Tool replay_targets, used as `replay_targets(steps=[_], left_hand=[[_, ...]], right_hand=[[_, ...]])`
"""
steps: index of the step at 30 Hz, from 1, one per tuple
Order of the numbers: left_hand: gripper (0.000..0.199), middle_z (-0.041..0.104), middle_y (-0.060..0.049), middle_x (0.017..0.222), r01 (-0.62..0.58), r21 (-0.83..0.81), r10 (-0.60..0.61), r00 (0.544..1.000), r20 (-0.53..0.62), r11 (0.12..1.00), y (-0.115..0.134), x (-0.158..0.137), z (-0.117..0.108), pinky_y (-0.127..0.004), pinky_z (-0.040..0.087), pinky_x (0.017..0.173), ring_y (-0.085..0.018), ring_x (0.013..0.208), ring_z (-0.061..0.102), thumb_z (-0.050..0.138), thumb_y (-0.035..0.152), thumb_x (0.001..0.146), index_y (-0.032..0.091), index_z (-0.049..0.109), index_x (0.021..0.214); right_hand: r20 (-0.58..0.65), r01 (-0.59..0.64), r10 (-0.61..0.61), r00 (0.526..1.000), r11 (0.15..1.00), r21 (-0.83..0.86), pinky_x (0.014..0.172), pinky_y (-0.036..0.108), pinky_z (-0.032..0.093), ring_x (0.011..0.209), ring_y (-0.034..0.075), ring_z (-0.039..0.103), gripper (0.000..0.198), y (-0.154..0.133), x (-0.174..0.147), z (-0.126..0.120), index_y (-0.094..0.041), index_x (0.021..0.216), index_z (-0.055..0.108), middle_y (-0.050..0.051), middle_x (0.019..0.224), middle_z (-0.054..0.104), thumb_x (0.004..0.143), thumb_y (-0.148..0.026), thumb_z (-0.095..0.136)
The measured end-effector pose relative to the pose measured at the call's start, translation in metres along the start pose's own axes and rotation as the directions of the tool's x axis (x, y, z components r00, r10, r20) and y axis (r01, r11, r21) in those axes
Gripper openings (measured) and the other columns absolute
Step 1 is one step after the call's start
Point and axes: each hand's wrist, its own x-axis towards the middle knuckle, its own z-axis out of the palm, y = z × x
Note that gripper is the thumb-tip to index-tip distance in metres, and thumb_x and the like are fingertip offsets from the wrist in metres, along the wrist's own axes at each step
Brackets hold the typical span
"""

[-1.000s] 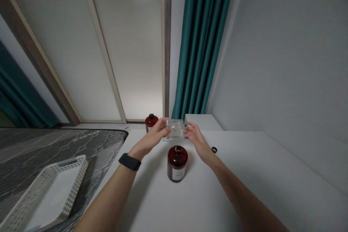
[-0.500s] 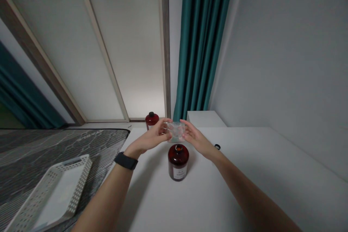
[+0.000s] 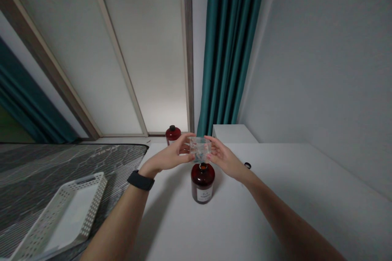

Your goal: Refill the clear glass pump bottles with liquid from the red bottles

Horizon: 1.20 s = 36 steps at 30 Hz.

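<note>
Between my two hands I hold a clear, see-through box-shaped object, whose exact kind I cannot make out. My left hand, with a dark band on the wrist, grips its left side with fingers above and thumb below. On the right side, my right hand grips it the same way. Just below and nearer to me stands a dark red-brown bottle with a white label and an uncapped neck. Past my left hand is a second red-brown bottle with a black cap.
A small black ring-shaped cap lies on the white table, right of my right hand. At the left, a white perforated basket rests on a grey patterned surface. A white box-like cabinet stands behind the table.
The clear object has tipped slightly and sits a little lower, closer to the open bottle's neck. Both hands keep their grip. The whole view has shifted slightly.
</note>
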Motion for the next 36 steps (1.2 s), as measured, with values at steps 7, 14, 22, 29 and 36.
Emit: replay_targets(steps=[7,14,22,29,36], left_hand=[[0.064,0.052,-0.016,0.136,-0.019,0.086,0.018,1.0,0.018,0.996,0.005,-0.001,-0.001,-0.052,0.047,0.102,-0.029,0.12,0.058,0.069,0.032,0.088,0.021,0.036,0.142],[0.07,0.053,-0.015,0.137,-0.036,0.178,0.035,0.999,0.008,0.983,0.011,-0.004,-0.001,-0.054,0.044,0.106,-0.03,0.121,0.057,0.072,0.032,0.085,0.023,0.036,0.145],[0.072,0.046,-0.016,0.144,-0.048,0.18,0.051,0.999,-0.014,0.982,0.013,-0.004,0.001,-0.058,0.04,0.111,-0.031,0.127,0.054,0.072,0.029,0.085,0.025,0.034,0.146],[0.07,0.045,-0.016,0.147,-0.067,0.191,0.071,0.997,-0.016,0.979,0.018,-0.004,0.004,-0.057,0.04,0.111,-0.031,0.129,0.053,0.072,0.024,0.084,0.024,0.037,0.145],[0.07,0.043,-0.016,0.15,-0.084,0.222,0.094,0.995,-0.031,0.971,0.018,-0.003,0.006,-0.058,0.037,0.113,-0.031,0.131,0.05,0.071,0.023,0.083,0.024,0.038,0.144]], right_hand=[[-0.003,0.066,-0.066,0.998,0.998,-0.02,0.104,0.044,0.048,0.123,0.024,0.056,0.053,-0.005,-0.001,0.001,-0.031,0.138,0.045,0.008,0.131,0.059,0.089,-0.036,0.065],[-0.013,0.099,-0.101,0.995,0.99,-0.103,0.105,0.046,0.047,0.124,0.024,0.055,0.053,-0.012,-0.003,0.0,-0.03,0.136,0.046,0.008,0.133,0.057,0.087,-0.031,0.066],[-0.03,0.097,-0.101,0.994,0.988,-0.122,0.111,0.05,0.043,0.129,0.025,0.052,0.052,-0.017,-0.006,0.001,-0.033,0.136,0.047,0.006,0.136,0.055,0.087,-0.027,0.065],[-0.036,0.117,-0.124,0.992,0.983,-0.14,0.113,0.05,0.04,0.132,0.025,0.05,0.054,-0.018,-0.007,0.002,-0.033,0.136,0.046,0.006,0.139,0.053,0.087,-0.024,0.065],[-0.042,0.148,-0.156,0.987,0.977,-0.154,0.113,0.049,0.041,0.132,0.024,0.051,0.054,-0.017,-0.007,0.002,-0.034,0.137,0.045,0.006,0.14,0.053,0.087,-0.022,0.064]])
